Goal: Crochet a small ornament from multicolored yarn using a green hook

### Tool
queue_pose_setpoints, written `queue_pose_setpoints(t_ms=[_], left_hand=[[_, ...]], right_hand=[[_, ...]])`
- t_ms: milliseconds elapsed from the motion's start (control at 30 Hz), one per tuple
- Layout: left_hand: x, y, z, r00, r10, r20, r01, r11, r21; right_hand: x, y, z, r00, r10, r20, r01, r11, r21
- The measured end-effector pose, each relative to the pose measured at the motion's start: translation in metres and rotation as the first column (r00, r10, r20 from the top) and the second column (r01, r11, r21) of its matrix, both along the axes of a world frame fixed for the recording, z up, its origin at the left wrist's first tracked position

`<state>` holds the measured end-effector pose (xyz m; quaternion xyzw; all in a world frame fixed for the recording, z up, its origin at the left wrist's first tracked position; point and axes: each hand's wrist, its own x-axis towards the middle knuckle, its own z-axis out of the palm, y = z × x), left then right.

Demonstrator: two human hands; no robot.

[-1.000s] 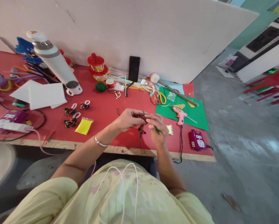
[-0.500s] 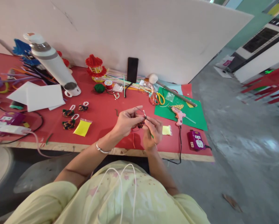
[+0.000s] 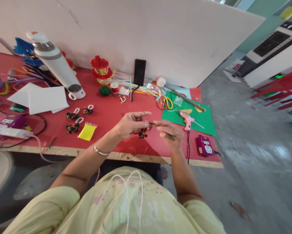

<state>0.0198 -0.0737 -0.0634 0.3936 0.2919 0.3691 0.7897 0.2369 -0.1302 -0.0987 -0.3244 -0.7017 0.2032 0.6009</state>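
Observation:
My left hand (image 3: 132,125) pinches a small dark crochet piece (image 3: 143,132) flecked with orange and red, which hangs below the fingertips. A strand of yarn runs up over the raised left index finger. In my right hand (image 3: 170,131) is a crochet hook (image 3: 158,124), its tip at the top edge of the piece and a bit of its green handle (image 3: 174,136) showing under the fingers. Both hands are closed, held above the red table near its front edge. To the left lie several finished-looking pieces (image 3: 73,128) of similar yarn with white bead loops.
A yellow packet (image 3: 86,131) lies left of my hands. A pink glue gun (image 3: 187,119) rests on green sheet (image 3: 204,122), its cord trailing over the edge. Behind stand a white flask (image 3: 55,65), a phone (image 3: 139,72) and scissors (image 3: 168,102). A purple power strip (image 3: 205,145) sits right.
My right hand has moved right, away from my left, and turned so the hook lies flatter. The crochet piece now shows more openly below my left fingers.

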Motion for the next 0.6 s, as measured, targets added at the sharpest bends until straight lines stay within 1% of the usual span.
queue_pose_setpoints(t_ms=[133, 200, 367, 467, 600], left_hand=[[-0.001, 0.001, 0.000, 1.000, -0.027, -0.012, 0.027, 0.999, 0.028], [-0.001, 0.001, 0.001, 1.000, -0.020, -0.024, 0.021, 0.998, 0.052], [0.001, 0.001, 0.002, 0.996, 0.029, -0.084, -0.017, 0.989, 0.144], [0.001, 0.001, 0.003, 0.991, 0.021, -0.130, 0.005, 0.981, 0.193], [0.001, 0.001, 0.006, 0.982, 0.014, -0.187, 0.033, 0.969, 0.246]], right_hand=[[0.004, -0.003, 0.003, 1.000, -0.001, 0.021, 0.001, 1.000, 0.000], [0.006, -0.004, 0.005, 1.000, 0.012, 0.028, -0.012, 1.000, 0.011], [0.014, -0.007, 0.021, 0.994, 0.056, 0.095, -0.058, 0.998, 0.022], [0.019, -0.008, 0.031, 0.988, 0.092, 0.121, -0.095, 0.995, 0.020], [0.025, -0.008, 0.038, 0.982, 0.126, 0.140, -0.126, 0.992, -0.012]])
